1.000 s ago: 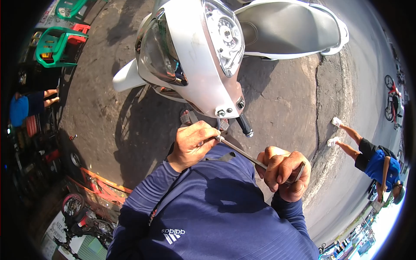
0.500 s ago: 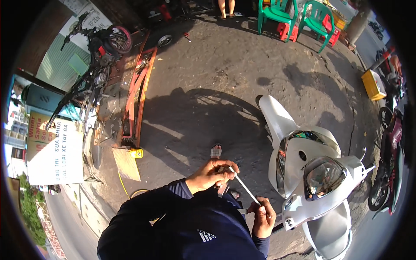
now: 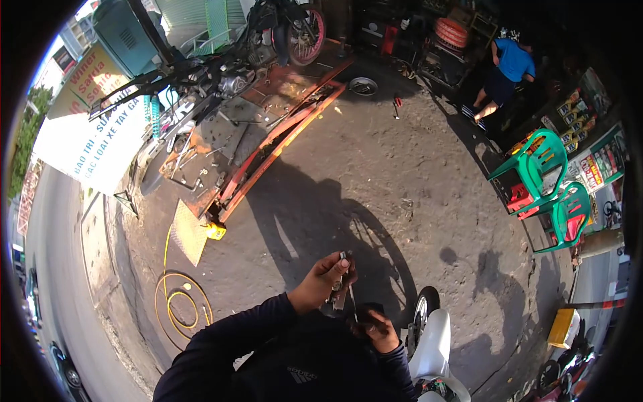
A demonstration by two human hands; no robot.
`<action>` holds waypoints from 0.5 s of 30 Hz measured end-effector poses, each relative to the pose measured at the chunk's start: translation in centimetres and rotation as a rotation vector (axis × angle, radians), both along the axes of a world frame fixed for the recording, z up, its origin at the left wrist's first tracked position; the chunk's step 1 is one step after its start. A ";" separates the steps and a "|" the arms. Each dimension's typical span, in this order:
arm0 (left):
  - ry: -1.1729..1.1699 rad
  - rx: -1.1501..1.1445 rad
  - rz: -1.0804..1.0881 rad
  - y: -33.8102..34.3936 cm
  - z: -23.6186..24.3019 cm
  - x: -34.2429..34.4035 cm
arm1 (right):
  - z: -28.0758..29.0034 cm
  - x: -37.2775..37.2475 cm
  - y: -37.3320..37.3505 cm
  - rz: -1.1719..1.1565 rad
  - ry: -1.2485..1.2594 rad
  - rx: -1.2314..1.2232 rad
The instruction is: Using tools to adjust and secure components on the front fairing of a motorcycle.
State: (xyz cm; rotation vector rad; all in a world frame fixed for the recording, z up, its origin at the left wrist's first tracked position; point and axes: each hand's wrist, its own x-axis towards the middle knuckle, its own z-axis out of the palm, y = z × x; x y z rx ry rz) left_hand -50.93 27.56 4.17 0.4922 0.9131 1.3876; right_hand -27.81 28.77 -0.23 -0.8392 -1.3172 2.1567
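My left hand [image 3: 326,280] is raised in front of my chest, its fingers pinching the upper end of a thin metal rod tool [image 3: 348,288]. My right hand [image 3: 376,328] sits just below and to the right, closed around the lower end of the same tool. Both arms wear dark blue sleeves. The white scooter [image 3: 432,348] stands just right of my right hand, with only its front wheel and white front panel showing.
An orange repair ramp [image 3: 268,154] with a stripped motorbike [image 3: 221,80] lies ahead to the left. A yellow hose [image 3: 177,301] coils on the concrete. Green plastic chairs [image 3: 546,181] stand at right. A person in a blue shirt [image 3: 512,63] bends far ahead.
The view has swung away from the scooter toward the workshop yard. The scooter now sits at the lower right. Both hands stay on the rod, now held more upright.
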 end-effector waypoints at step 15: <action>0.836 -0.891 0.591 10.6 -17.4 -17.9 | -26.1 -11.4 47.1 1.084 -0.890 0.591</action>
